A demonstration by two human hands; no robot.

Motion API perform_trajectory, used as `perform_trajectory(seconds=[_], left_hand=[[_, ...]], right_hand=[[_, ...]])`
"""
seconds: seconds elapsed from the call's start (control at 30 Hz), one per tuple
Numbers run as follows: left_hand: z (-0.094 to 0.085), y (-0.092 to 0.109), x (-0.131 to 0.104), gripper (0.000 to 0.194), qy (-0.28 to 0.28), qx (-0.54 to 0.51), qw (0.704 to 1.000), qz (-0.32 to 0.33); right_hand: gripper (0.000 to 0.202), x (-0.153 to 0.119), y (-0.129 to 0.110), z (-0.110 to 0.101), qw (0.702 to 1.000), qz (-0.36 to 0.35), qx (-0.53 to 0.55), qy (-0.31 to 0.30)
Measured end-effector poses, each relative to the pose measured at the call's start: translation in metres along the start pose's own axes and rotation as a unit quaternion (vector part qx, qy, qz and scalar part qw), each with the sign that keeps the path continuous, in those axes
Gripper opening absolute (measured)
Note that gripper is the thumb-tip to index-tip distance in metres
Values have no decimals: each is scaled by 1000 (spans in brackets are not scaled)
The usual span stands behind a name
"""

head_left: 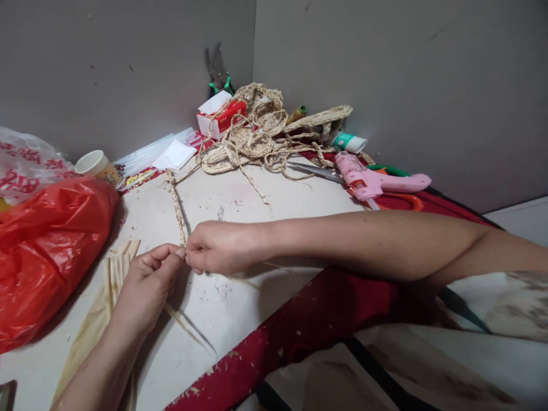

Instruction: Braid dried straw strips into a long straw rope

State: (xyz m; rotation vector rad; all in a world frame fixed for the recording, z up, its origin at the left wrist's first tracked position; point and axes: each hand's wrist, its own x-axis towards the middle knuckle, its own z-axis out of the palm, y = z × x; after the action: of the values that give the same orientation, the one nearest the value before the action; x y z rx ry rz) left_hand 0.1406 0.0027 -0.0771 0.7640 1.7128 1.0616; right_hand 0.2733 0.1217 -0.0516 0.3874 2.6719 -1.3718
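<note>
A thin braided straw cord (pixel 176 205) runs down the white tabletop to my two hands, which meet at its lower end. My left hand (pixel 156 274) pinches the cord end between thumb and forefinger. Curled closed right beside it, my right hand (pixel 218 246) grips the same end, its fingertips partly hidden. Loose straw strands (pixel 188 326) trail out below my hands to the right. Flat pale straw strips (pixel 115 274) lie under and beside my left wrist.
A red plastic bag (pixel 51 251) and a paper cup (pixel 98 166) stand at left. Behind lie a braided straw heap (pixel 252 140), a red-white box (pixel 220 120), pruning shears (pixel 219 71), scissors (pixel 317 170) and a pink glue gun (pixel 377 181). Grey panels (pixel 385 74) border the table.
</note>
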Motion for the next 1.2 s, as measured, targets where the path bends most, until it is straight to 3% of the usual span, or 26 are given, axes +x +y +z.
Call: perform_trajectory(seconds=[0.13, 0.27, 0.37, 0.5, 0.57, 0.67, 0.7, 0.73, 0.77, 0.83, 0.9, 1.07, 1.2], left_hand=[[6, 3, -3, 29, 2, -57, 998, -18], [10, 6, -5, 36, 8, -105, 994, -18], [9, 5, -4, 31, -4, -100, 995, -16], [4, 4, -3, 27, -18, -99, 995, -14], [1, 5, -3, 27, -20, -112, 993, -8], [-1, 7, -3, 24, -24, -123, 992, -9], [-2, 8, -3, 22, -26, -124, 992, -10], [-2, 9, -3, 21, -28, -123, 992, -9], [-2, 9, -3, 21, -30, -123, 992, -8], [-2, 9, -3, 21, -37, -125, 991, -6], [-3, 9, -2, 21, -49, -126, 991, -7], [-6, 5, -1, 21, -93, -88, 992, -6], [-10, 3, 1, 23, -79, -18, 997, 11]], right_hand=[[24, -3, -4, 10, 997, 4, -67, 46], [30, -5, -7, 14, 988, 9, -145, 50], [31, -10, -12, 17, 980, -10, -197, 11], [29, -19, -19, 9, 975, -111, -185, -62], [33, -18, -18, 0, 986, -115, -120, 2], [35, -9, -7, -10, 971, -68, -35, 228], [35, -4, -2, -10, 962, -57, -12, 267], [34, 0, 3, -9, 962, -50, 19, 268], [34, 4, 7, -7, 970, -43, 59, 231], [39, 9, 13, 0, 984, -16, 147, 95], [43, 12, 16, 5, 980, 11, 199, -1], [40, 14, 23, 2, 978, -17, 206, -18], [38, 19, 30, -1, 957, 4, 281, -77]])
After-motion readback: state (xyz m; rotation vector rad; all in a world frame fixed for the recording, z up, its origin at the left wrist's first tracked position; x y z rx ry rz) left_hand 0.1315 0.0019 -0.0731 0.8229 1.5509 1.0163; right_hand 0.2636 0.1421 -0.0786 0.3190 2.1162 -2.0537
